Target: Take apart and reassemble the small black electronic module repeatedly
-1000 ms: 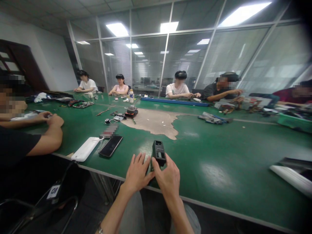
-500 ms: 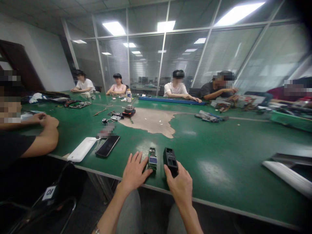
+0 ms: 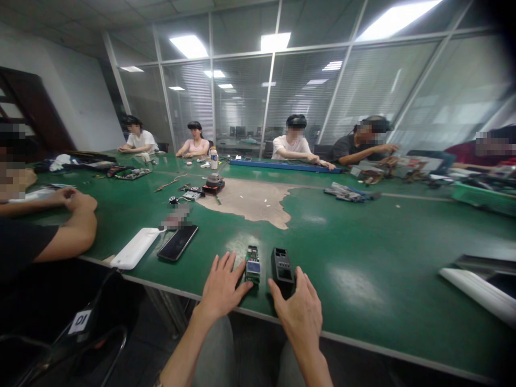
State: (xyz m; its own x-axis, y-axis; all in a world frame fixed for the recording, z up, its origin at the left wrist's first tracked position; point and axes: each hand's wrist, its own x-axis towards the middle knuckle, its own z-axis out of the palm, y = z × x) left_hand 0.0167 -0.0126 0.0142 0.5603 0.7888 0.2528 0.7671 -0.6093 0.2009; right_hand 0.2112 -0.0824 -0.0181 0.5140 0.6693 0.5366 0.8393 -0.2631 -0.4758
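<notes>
A small green circuit board [image 3: 253,269] with a little display lies near the table's front edge. My left hand [image 3: 223,285] rests flat beside it on the left, fingers spread, the thumb and index fingertips at the board's edge. To the right of the board lies a black plastic housing [image 3: 282,266] with several cut-outs in its face. My right hand [image 3: 300,306] is around the near end of the housing, thumb and fingers apart on either side of it, with a gap showing between the fingers and the housing.
On the green table [image 3: 363,242], a black phone [image 3: 178,243] and a white power bank [image 3: 136,248] lie to the left. Grey gloves [image 3: 349,192] are farther back, and a green basket [image 3: 484,199] stands at right. Several people sit around the table.
My right hand has let go of the black housing, its thumb and fingers spreading apart as it drew slightly back. The housing now lies on the table. My left hand has barely moved.
</notes>
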